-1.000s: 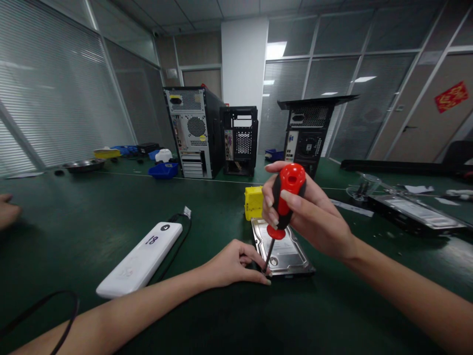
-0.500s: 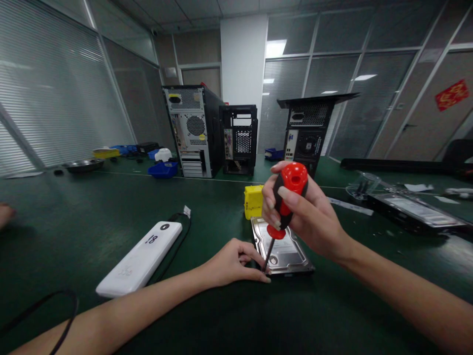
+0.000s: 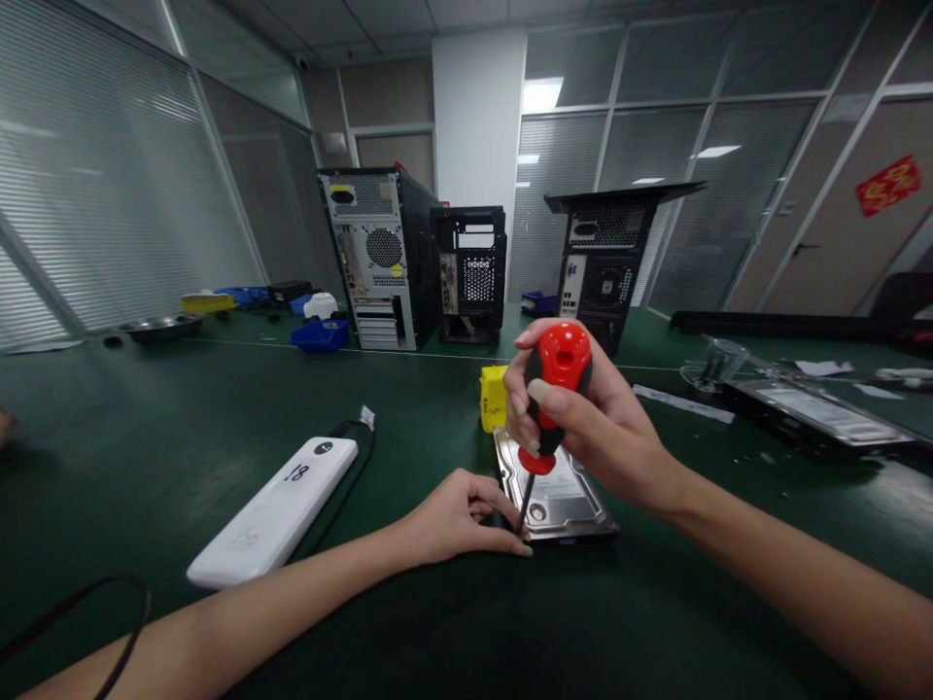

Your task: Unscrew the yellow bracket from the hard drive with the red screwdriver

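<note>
A silver hard drive (image 3: 563,504) lies flat on the green table in front of me. My right hand (image 3: 590,408) is wrapped round the red and black handle of a screwdriver (image 3: 566,355). Its shaft leans slightly, with the tip down at the drive's near left corner. At that same corner my left hand (image 3: 470,515) is closed, thumb and forefinger on either side of the tip and gripping the drive's edge. Any screw under the tip is hidden by the fingers. Just behind the drive stands a yellow block-like thing (image 3: 493,399), partly covered by my right hand.
A white power bank (image 3: 277,510) with a black cable lies left. Computer cases (image 3: 379,258) stand at the back beside a blue bin (image 3: 319,335). Another hard drive (image 3: 823,413), a clear cup (image 3: 721,362) and a pale strip (image 3: 683,403) lie right. Someone's hand (image 3: 6,428) shows at the left edge.
My right hand and the screwdriver handle have shifted slightly left, bringing the shaft more upright. My left hand and the drive stay put. The other person's hand has drawn back at the left edge.
</note>
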The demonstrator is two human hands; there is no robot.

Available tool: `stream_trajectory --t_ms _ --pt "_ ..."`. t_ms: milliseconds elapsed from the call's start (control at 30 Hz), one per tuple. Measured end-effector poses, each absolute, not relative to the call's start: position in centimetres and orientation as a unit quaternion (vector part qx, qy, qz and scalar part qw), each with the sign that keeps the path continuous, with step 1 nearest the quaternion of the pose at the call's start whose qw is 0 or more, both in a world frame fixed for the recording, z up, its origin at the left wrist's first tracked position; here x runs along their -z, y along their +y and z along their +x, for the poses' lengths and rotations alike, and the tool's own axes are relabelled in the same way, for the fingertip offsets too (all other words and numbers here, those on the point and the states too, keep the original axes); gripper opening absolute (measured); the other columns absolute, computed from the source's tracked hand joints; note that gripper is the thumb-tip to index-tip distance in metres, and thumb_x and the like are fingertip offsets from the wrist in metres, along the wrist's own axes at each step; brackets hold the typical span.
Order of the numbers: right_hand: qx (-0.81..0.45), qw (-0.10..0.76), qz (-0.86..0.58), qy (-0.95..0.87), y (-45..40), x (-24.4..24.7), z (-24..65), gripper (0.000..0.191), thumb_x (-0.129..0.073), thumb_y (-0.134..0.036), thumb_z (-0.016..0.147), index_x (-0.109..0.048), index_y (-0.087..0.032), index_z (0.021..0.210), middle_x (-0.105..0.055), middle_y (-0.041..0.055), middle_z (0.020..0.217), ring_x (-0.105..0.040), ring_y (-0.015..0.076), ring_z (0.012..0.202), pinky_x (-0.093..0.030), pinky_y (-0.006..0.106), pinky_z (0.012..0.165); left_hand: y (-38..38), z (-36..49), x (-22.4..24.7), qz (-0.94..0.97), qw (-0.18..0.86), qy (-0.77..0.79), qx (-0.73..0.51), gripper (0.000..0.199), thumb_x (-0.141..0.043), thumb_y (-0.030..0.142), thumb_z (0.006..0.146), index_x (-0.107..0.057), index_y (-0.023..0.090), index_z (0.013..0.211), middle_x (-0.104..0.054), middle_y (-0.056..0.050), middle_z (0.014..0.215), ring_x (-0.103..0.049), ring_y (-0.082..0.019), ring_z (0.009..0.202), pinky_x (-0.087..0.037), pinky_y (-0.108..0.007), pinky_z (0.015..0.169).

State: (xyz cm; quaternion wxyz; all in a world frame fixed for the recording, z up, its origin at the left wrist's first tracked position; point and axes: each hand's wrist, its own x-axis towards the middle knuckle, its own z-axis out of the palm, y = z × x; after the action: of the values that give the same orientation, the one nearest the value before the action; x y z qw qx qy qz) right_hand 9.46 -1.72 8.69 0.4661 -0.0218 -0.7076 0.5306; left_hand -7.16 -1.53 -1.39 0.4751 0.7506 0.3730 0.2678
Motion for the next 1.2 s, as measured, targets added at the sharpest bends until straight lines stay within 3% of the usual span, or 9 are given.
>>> stream_trajectory --t_ms 233,433,600,700,833,1000,1200 --pt "-0.549 0.463 -0.024 -0.695 -1.7 -8.7 9.5 0.023 -0.055 -0.024 0.089 -0.048 -0.025 0.11 -0.049 -0.0025 0.082 -0.049 0.0072 0.064 -0.043 0.023 0.06 -1.6 -7.2 1.4 0.744 0.49 0.357 -0.28 0.026 -0.079 0.031 0.064 -0.073 0.011 0.08 -0.058 0.001 0.072 -0.036 -0.007 0.058 -0.025 -0.022 0.053" --pt "-0.577 0.43 -0.044 -0.693 -1.6 -9.0 9.8 0.034 -0.053 -0.027 0.089 -0.047 -0.023 0.122 -0.051 0.0005 0.09 -0.053 0.0097 0.073 -0.047 0.026 0.068 -1.6 -7.1 1.5 0.734 0.505 0.356 -0.282 0.024 -0.079 0.03 0.064 -0.073 0.011 0.079 -0.06 0.001 0.073 -0.038 -0.007 0.058 -0.026 -0.022 0.054" --pt "-0.554 0.469 -0.053 -0.686 -1.4 -8.8 9.5 0.027 -0.064 -0.019 0.082 -0.051 -0.023 0.105 -0.055 -0.0016 0.094 -0.058 0.0088 0.076 -0.051 0.025 0.071 -1.5 -7.1 1.7 0.737 0.499 0.356 -0.284 0.027 -0.079 0.031 0.063 -0.073 0.011 0.08 -0.06 0.001 0.074 -0.038 -0.007 0.059 -0.025 -0.022 0.053" --pt "-0.552 0.483 -0.061 -0.677 -1.3 -8.7 9.1 0.031 -0.067 -0.014 0.079 -0.046 -0.024 0.099 -0.056 -0.0042 0.089 -0.058 0.0072 0.068 -0.05 0.023 0.064 -1.5 -7.2 1.8 0.739 0.497 0.358 -0.281 0.028 -0.08 0.032 0.063 -0.073 0.012 0.081 -0.058 0.001 0.074 -0.037 -0.007 0.059 -0.025 -0.022 0.053" --pt "-0.576 0.481 -0.064 -0.658 -1.4 -8.8 9.1 0.033 -0.064 -0.02 0.082 -0.044 -0.027 0.107 -0.052 -0.0062 0.077 -0.05 0.0053 0.057 -0.044 0.02 0.054 -1.5 -7.3 1.7 0.746 0.49 0.356 -0.275 0.028 -0.079 0.032 0.064 -0.073 0.012 0.082 -0.057 0.002 0.074 -0.036 -0.007 0.06 -0.025 -0.022 0.053" --pt "-0.62 0.432 -0.052 -0.653 -1.5 -9.4 9.3 0.028 -0.044 -0.037 0.093 -0.049 -0.021 0.117 -0.05 -0.0004 0.083 -0.053 0.009 0.067 -0.047 0.025 0.063 -1.5 -7.2 1.6 0.745 0.491 0.362 -0.27 0.028 -0.079 0.033 0.064 -0.074 0.012 0.083 -0.06 0.0 0.077 -0.038 -0.008 0.06 -0.025 -0.022 0.054" --pt "-0.589 0.424 -0.034 -0.687 -1.9 -9.6 8.5 0.018 -0.055 -0.029 0.089 -0.049 -0.02 0.103 -0.053 -0.0019 0.08 -0.057 0.0091 0.074 -0.051 0.026 0.074 -1.5 -7.1 1.9 0.731 0.517 0.333 -0.295 0.025 -0.078 0.03 0.065 -0.074 0.013 0.083 -0.066 -0.002 0.079 -0.051 -0.011 0.069 -0.035 -0.022 0.061"
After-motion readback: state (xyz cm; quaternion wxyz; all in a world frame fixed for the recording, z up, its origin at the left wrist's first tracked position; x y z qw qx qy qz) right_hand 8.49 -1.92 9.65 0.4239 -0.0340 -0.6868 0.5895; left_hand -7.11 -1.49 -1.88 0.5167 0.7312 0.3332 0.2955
